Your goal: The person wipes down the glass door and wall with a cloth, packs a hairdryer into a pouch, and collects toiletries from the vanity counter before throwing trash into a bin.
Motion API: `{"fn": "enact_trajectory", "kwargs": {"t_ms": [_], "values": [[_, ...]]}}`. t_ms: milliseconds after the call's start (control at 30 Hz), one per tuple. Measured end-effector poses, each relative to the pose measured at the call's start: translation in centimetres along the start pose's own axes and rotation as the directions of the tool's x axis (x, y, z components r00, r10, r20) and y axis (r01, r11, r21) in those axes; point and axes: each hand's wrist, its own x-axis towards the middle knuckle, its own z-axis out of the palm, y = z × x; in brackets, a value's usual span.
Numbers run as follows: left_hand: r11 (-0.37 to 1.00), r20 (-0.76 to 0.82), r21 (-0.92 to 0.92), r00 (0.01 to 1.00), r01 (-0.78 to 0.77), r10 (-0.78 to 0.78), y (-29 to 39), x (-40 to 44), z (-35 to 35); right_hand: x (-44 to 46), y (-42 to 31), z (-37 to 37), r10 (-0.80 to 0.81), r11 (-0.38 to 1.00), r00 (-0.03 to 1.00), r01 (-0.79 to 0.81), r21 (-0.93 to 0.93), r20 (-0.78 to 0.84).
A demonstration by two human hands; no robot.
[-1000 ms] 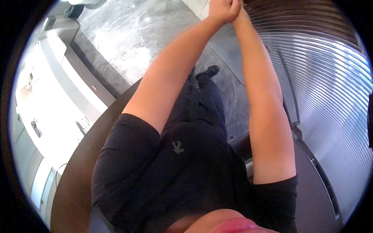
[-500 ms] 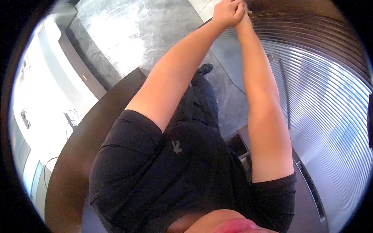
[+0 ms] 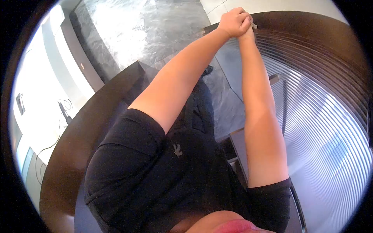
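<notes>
One left hand (image 3: 235, 23) curled closed over the right hand (image 3: 248, 34) beside the dark curved ledge (image 3: 307, 28), right grip mostly hidden, couldn't tell.

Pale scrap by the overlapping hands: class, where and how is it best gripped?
Probably pinch the pale scrap by its exposed end, coming from the picture's right: that end juts out there, while the left hand and right hand block the other side.
</notes>
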Motion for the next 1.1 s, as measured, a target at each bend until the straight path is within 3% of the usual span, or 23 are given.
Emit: {"fn": "enact_trajectory", "kwargs": {"t_ms": [233, 333, 533, 633, 733, 833, 867, 1100], "values": [[0.997, 0.023, 0.042, 0.997, 0.067, -0.068, -2.2, -0.8, -0.2, 0.3, -1.8, 2.5, -0.111, 0.972, 0.991, 0.122, -0.201, 0.069], [0.994, 0.014, 0.061, 0.996, 0.091, -0.092, -2.9, -1.1, -0.3, 1.4, -1.7, 1.8, -0.084, 0.994, 0.996, 0.084, -0.075, 0.014], [0.994, 0.028, 0.070, 0.995, 0.090, -0.092, -3.8, -1.6, -1.0, 1.4, -1.7, 0.5, -0.107, 0.994, 0.994, 0.106, -0.026, -0.022], [0.995, -0.022, -0.064, 0.997, 0.074, -0.075, -3.9, -1.1, -1.8, 1.5, -1.9, 0.3, -0.124, 0.992, 0.992, 0.123, -0.010, -0.024], [0.976, 0.320, 0.005, 0.924, 0.218, -0.208, -5.2, -1.1, -2.7, 1.8, -2.3, 0.2, -0.146, 0.989, 0.989, 0.146, -0.002, -0.032], [0.993, 0.027, 0.067, 0.994, 0.102, -0.104, -6.5, -2.4, -0.7, 1.7, -2.9, -0.1, -0.179, 0.984, 0.983, 0.180, 0.004, -0.042], [0.980, 0.096, 0.110, 0.980, 0.163, -0.174, -6.1, -2.4, -1.3, 1.7, -3.4, 0.1, -0.192, 0.981, 0.980, 0.192, 0.003, -0.048], [0.974, -0.025, 0.076, 0.977, 0.212, -0.210, -7.6, -3.9, -2.3, 1.7, -5.0, 0.0, -0.295, 0.955, 0.954, 0.293, -0.041, -0.057]]}}
